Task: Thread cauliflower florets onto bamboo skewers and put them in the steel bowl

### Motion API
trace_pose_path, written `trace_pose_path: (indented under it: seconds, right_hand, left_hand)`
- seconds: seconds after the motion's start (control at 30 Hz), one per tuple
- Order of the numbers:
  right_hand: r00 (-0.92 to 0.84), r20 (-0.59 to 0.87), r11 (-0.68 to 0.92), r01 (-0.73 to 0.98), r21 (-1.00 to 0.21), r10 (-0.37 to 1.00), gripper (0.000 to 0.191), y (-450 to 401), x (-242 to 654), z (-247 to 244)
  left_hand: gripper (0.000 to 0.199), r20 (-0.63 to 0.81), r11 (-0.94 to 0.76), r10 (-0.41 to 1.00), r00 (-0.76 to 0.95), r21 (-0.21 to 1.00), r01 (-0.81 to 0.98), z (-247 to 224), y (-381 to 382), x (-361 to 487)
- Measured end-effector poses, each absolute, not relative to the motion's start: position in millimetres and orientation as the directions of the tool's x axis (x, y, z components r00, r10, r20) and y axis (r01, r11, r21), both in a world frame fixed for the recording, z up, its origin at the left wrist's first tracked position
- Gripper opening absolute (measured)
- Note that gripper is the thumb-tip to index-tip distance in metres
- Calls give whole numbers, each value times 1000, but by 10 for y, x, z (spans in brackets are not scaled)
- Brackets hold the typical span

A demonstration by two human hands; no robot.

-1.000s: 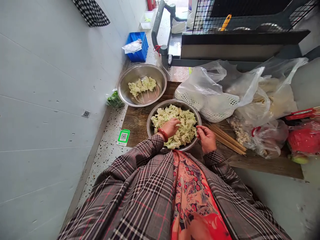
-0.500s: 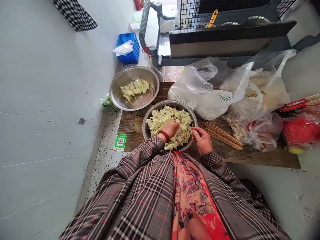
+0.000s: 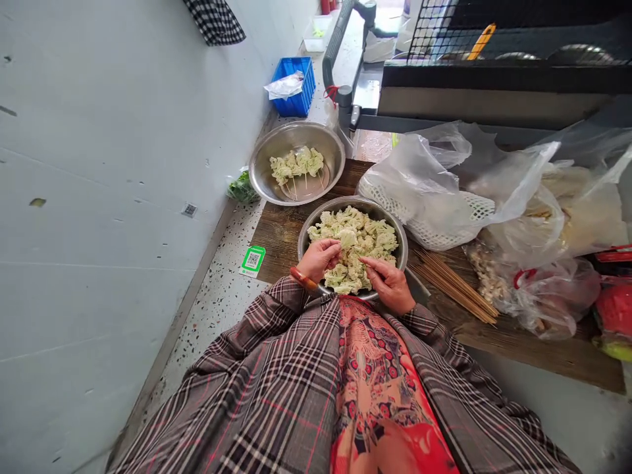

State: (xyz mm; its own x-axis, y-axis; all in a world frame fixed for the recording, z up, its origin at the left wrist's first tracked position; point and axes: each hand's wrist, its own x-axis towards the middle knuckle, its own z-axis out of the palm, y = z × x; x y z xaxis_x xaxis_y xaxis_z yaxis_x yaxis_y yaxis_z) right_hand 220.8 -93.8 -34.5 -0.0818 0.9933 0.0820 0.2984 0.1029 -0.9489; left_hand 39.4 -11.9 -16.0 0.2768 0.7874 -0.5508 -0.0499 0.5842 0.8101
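Over a steel bowl (image 3: pixel 402 237) full of cauliflower florets (image 3: pixel 380 230), both hands work close together. My left hand (image 3: pixel 318 260), with a reddish-brown bangle at the wrist, pinches a pale cauliflower floret (image 3: pixel 347 238) at its fingertips. My right hand (image 3: pixel 392 284) is closed on a thin wooden skewer; only a short bit of it shows near the fingertips. Behind, a larger steel bowl (image 3: pixel 259 178) holds several skewered cauliflower pieces (image 3: pixel 296 163), sticks toward me. Loose bamboo skewers (image 3: pixel 454 283) lie on the wooden board right of the near bowl.
Plastic bags (image 3: pixel 424 164) over a white perforated basket (image 3: pixel 434 224) crowd the right side. A blue crate (image 3: pixel 296 92) stands at the back left, near a grey metal handle (image 3: pixel 336 49). A green QR card (image 3: pixel 253 261) lies left on the speckled counter (image 3: pixel 212 296).
My left hand has risen from among the florets with one in its fingertips. My right hand has moved inward from the bowl's right rim toward it. The view has shifted right.
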Motion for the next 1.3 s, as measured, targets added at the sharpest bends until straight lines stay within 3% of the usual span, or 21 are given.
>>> trace_pose_path:
  seconds: [0.23, 0.53, 0.83, 1.3]
  right_hand:
    - [-212, 127, 196, 348, -917, 969, 38, -944, 2167, -321]
    - [-187, 121, 185, 373, -909, 975, 39, -996, 2222, -266]
    - [-178, 147, 207, 389, -898, 973, 38, -1002, 2273, -220]
    - [-187, 145, 212, 409, -888, 971, 39, -991, 2288, -201]
  left_hand:
    - [28, -581, 620, 776, 245, 774, -127, -53, -295, 373]
    - [29, -620, 678, 730, 287, 709, -194, 38, -348, 450]
    - [30, -601, 657, 743, 296, 739, -148, 42, -338, 516]
    - [37, -619, 691, 717, 321, 693, -205, -2, -314, 522]
